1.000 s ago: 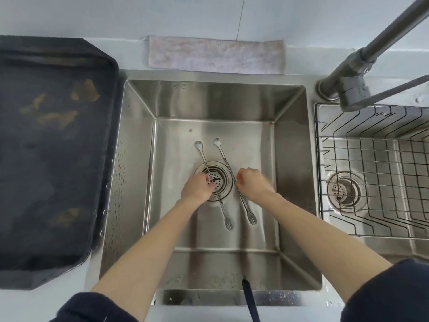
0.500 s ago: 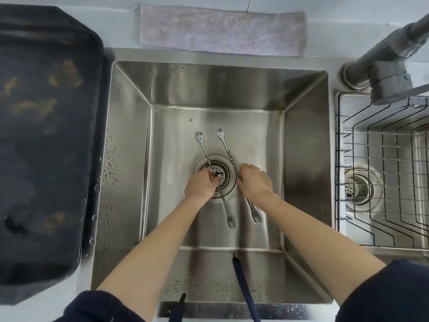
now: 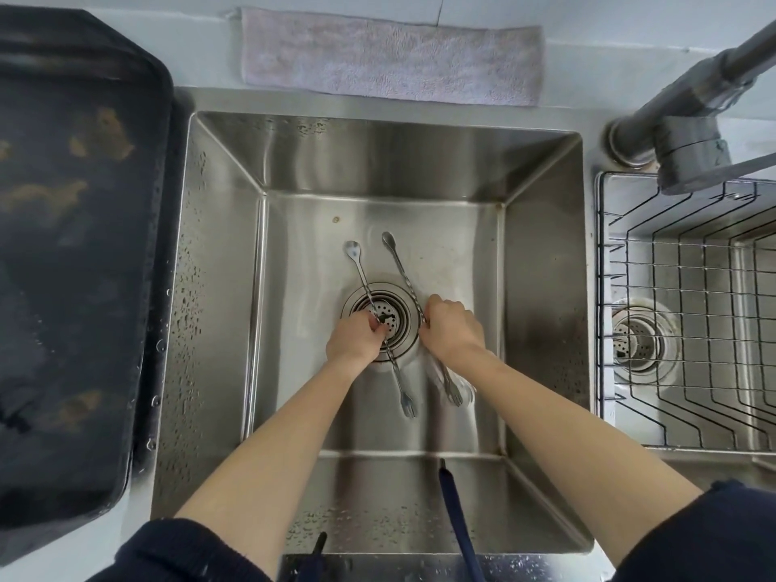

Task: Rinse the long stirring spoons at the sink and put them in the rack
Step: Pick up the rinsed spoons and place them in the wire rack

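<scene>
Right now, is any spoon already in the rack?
No: the rack holds nothing, and both spoons are over the sink floor, one in each hand.

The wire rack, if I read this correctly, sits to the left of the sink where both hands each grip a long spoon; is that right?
Not quite: the head view shows the wire rack on the right of the sink. Each hand, left and right, does grip a spoon.

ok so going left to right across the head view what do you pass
dark tray → sink left wall → left hand on the left spoon → right hand on the right spoon → wire rack
</scene>
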Available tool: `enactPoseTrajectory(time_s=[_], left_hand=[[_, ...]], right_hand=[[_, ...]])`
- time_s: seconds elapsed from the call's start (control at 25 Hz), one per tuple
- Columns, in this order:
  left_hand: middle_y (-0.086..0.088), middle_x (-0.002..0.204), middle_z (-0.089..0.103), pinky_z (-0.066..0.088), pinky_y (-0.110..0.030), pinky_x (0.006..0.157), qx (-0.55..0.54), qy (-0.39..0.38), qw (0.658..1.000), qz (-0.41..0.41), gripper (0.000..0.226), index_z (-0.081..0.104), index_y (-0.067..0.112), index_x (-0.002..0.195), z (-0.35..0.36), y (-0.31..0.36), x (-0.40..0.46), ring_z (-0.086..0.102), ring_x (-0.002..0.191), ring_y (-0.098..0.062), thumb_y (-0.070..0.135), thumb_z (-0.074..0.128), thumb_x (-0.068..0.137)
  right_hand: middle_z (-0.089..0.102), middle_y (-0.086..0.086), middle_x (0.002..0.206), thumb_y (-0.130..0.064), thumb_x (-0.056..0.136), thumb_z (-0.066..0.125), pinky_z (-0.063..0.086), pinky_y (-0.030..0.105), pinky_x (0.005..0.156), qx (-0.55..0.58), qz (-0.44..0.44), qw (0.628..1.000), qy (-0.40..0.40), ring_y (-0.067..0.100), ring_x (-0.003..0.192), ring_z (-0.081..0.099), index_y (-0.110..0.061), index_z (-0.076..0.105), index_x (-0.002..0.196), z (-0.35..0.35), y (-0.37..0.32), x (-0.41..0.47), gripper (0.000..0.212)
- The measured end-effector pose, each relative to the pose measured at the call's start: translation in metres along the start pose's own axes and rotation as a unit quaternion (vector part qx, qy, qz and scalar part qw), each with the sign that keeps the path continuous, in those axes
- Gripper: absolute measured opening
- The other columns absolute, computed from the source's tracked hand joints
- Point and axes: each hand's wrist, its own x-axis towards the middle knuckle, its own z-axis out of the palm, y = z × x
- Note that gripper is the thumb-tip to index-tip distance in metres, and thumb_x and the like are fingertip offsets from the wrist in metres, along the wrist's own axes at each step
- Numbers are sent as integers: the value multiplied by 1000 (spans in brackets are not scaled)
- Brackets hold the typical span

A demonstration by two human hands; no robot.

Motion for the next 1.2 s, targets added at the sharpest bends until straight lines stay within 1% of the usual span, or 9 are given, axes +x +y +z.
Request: enactPoseTrajectory(time_s=[0.16,0.24,0.36,0.48,0.6,0.84,0.96,1.08,1.2], left_hand=[[-13,105,69,51,-39,90,-27,-17,999,3,18,49,17,73,-2,-3,0,67,95,-32,22,48,90],[-12,97,68,53,-39,88,-46,-12,999,4,22,48,20,68,-4,-5,-3,68,86,-29,19,47,90],[-8,84,62,57,-41,82,-88,-3,996,4,15,56,15,80,-9,-4,-9,62,69,-24,16,47,91],[-6,73,60,57,-38,74,-107,14,994,14,30,47,21,62,-16,1,-18,57,54,-18,11,46,91],[-8,81,62,57,-38,80,-112,27,993,28,33,45,21,59,-21,6,-28,61,65,-25,13,46,90],[-12,88,71,55,-40,86,-91,44,993,58,26,52,22,62,-29,10,-52,64,81,-27,17,48,87],[-14,100,72,53,-41,89,-95,50,992,67,13,62,15,85,-31,13,-65,66,98,-30,19,49,87],[-11,102,72,52,-35,89,-81,66,991,89,19,64,12,96,-32,17,-80,66,99,-29,20,50,87],[-10,101,73,53,-36,89,-80,76,988,107,11,61,18,85,-33,22,-94,66,94,-28,19,49,86]], right_hand=[[60,20,118,-8,90,44,46,36,81,19,-6,1000,16,38,107,56,-2,52,115,-9,-3,-3,27],[61,21,115,-8,89,45,47,37,80,34,-10,999,25,38,105,57,-2,54,113,-15,-6,-6,26],[62,21,112,-8,88,47,48,36,79,48,-23,998,40,39,103,58,-4,56,113,-26,-10,-16,27],[63,20,112,-6,86,46,48,35,78,53,-36,996,57,39,102,59,-6,58,113,-39,-15,-28,29],[64,17,112,-7,84,48,47,32,77,66,-50,994,69,38,103,59,-10,60,110,-52,-17,-42,29],[66,11,112,-12,81,49,47,33,80,89,-91,985,120,36,101,59,-15,61,103,-77,-18,-74,26],[67,9,111,-13,81,48,48,35,84,78,-105,979,155,35,101,60,-16,62,104,-91,-13,-92,27],[66,6,110,-14,81,48,47,34,84,63,-128,970,197,33,100,60,-16,62,102,-103,-4,-111,25],[65,5,107,-13,82,48,47,34,81,45,-143,959,239,33,99,60,-15,62,101,-111,8,-125,24]])
